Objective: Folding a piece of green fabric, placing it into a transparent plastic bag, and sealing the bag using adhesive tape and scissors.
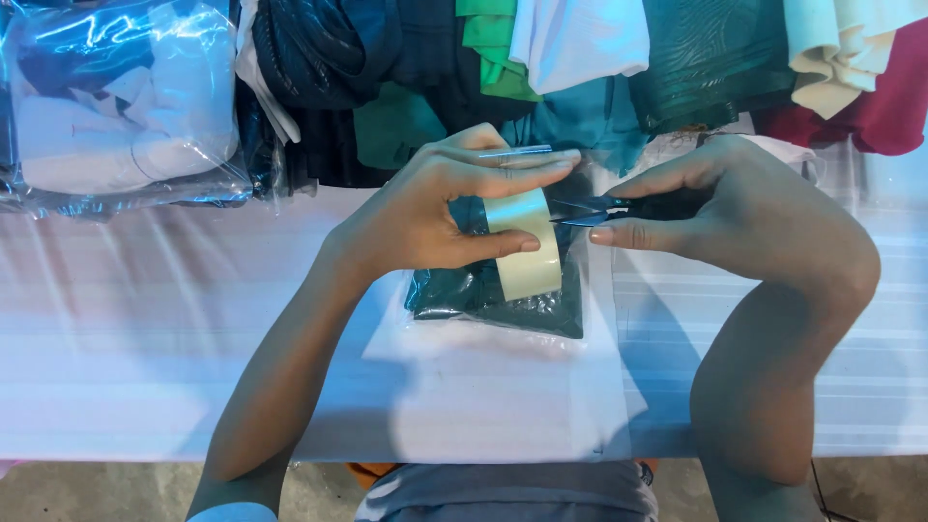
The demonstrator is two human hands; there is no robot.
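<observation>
My left hand (435,208) holds a strip of pale tape (527,242) stretched between thumb and fingers, over a dark green folded garment in a clear plastic bag (483,290). A thin metal rod lies along its index finger. My right hand (715,208) grips small black thread snips (604,206), their blades touching the tape's right edge. The bagged garment lies on a white sheet (503,387) on the table.
Folded clothes in dark blue, green, white, cream and maroon (580,58) line the table's far edge. A clear bag with white and blue garments (116,97) sits at the far left. The table has a white striped cover (145,319).
</observation>
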